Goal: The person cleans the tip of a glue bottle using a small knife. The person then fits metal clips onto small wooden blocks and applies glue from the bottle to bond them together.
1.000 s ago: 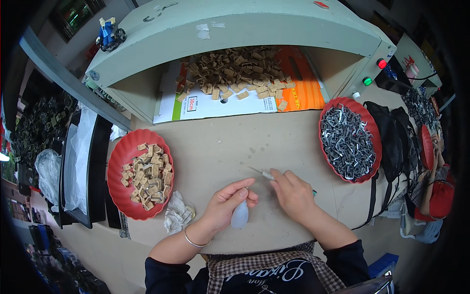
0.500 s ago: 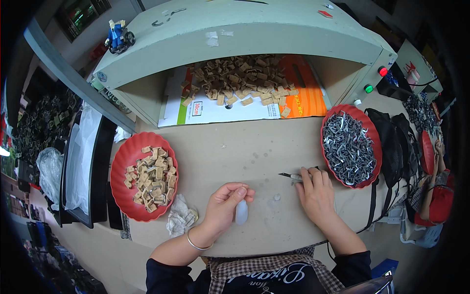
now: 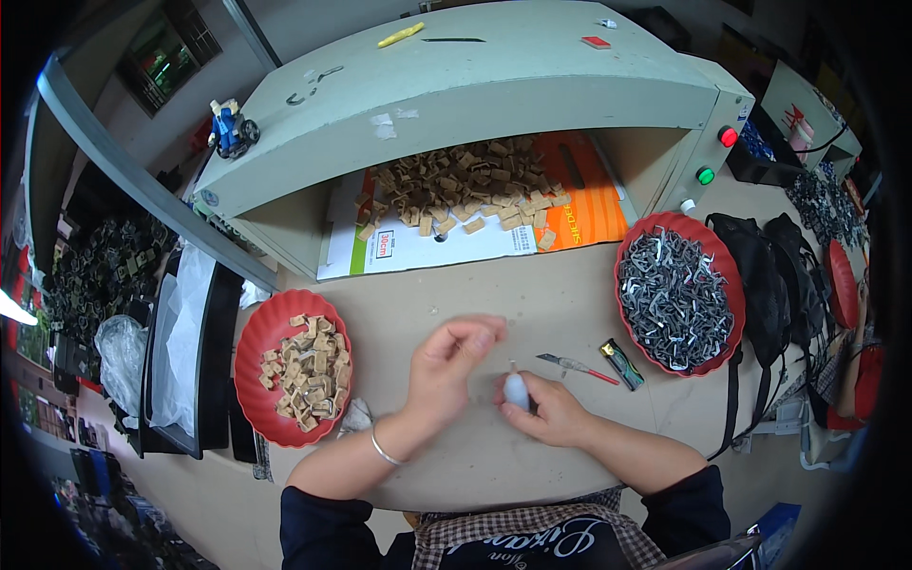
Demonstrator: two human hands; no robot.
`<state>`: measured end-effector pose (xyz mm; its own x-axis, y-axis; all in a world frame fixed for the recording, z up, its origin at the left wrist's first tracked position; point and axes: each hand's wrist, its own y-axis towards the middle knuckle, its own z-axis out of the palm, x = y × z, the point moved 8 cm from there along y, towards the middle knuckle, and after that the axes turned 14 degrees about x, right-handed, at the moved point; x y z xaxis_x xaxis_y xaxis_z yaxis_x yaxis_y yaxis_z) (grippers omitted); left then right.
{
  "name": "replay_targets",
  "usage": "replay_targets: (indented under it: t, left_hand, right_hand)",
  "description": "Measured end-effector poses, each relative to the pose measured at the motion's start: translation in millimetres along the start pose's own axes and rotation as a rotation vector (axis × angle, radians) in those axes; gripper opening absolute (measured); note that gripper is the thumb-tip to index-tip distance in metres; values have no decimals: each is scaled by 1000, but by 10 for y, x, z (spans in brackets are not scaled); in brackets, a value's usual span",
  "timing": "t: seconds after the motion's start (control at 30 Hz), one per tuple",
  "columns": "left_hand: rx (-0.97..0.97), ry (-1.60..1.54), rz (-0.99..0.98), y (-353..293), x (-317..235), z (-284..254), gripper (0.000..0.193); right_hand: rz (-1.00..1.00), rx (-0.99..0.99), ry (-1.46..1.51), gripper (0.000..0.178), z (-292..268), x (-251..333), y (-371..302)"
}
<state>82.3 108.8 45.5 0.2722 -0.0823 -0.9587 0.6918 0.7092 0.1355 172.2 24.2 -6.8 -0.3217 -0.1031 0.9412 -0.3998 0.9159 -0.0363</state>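
Observation:
In my right hand [image 3: 551, 410] is a small pale blue squeeze bottle [image 3: 516, 391] with a thin tip pointing up, gripped between thumb and fingers. My left hand [image 3: 450, 369], a silver bangle on its wrist, is raised just left of the bottle. Its fingertips are smeared by motion, and I cannot see anything in them. To the right of the bottle lie a craft knife [image 3: 578, 368] with a dark blade and red handle end, and a small dark green and gold item [image 3: 621, 364], both flat on the table [image 3: 418, 294].
A red scalloped bowl [image 3: 249, 380] of small tan pieces stands left; another red bowl [image 3: 730, 285] of dark bent metal pieces stands right. Behind, a pale green open-fronted box [image 3: 560, 109] shelters many tan pieces on cardboard. Crumpled tissue [image 3: 356, 416] lies beside the left bowl.
The bottle has passed from my left hand to my right. My right hand has moved left, away from the craft knife. My left hand has lifted up, and the view has shifted.

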Motion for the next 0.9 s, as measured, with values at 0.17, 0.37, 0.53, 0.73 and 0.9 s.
replay_targets:
  t: [0.17, 0.37, 0.53, 0.73, 0.9]
  left_hand:
    - [-113, 672, 41, 882, 29, -603, 22]
    - [-25, 1428, 162, 1399, 96, -579, 14]
    - [113, 1793, 92, 1531, 309, -487, 19]
    - [132, 1705, 73, 1352, 233, -517, 35]
    - [65, 836, -25, 911, 37, -457, 26]
  right_hand:
    - [55, -87, 312, 33, -60, -213, 30]
    - [22, -69, 337, 28, -58, -203, 67]
    - [37, -93, 525, 26, -88, -185, 40]
    - [-162, -147, 141, 17, -247, -112, 43]
    - [28, -190, 416, 18, -360, -77, -39]
